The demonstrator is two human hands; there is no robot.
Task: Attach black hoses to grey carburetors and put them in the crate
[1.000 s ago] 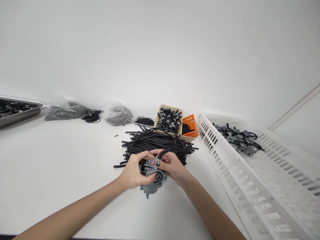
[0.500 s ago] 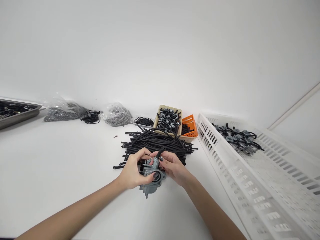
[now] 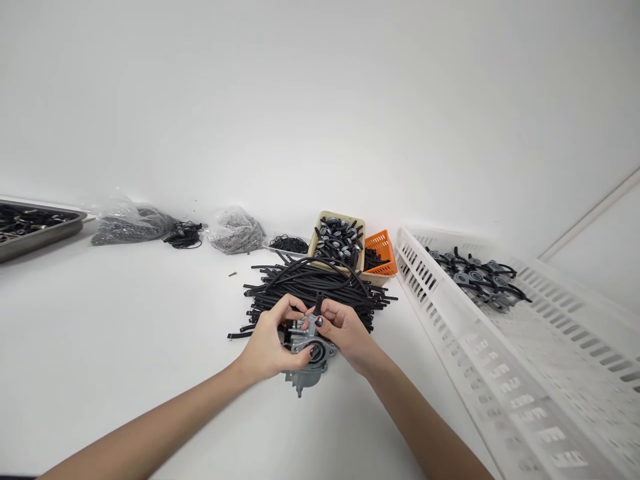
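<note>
A grey metal carburetor [image 3: 306, 379] is held above the white table, just in front of a heap of black hoses [image 3: 310, 287]. My left hand [image 3: 273, 340] is closed around its left side, the thumb lying across the round bore. At the top of the carburetor stands a short black rubber piece [image 3: 319, 303], roughly upright. The fingers of my right hand [image 3: 347, 333] pinch at the base of that piece, thumb in front. My fingertips hide the spot where rubber and metal meet.
On the right, a long white basket [image 3: 450, 333] contains several carburetors with hoses [image 3: 477, 277]. Behind the heap sit a cream bin [image 3: 363, 257] of small parts and an orange basket [image 3: 385, 269]. Clear bags [image 3: 235, 230], black rings [image 3: 183, 235] and a metal tray [image 3: 45, 237] line the wall.
The carburetor has turned slightly, and the black rubber piece, earlier leaning right, now stands more upright. My right fingers have shifted a little lower and left around it. The left hand keeps its hold.
</note>
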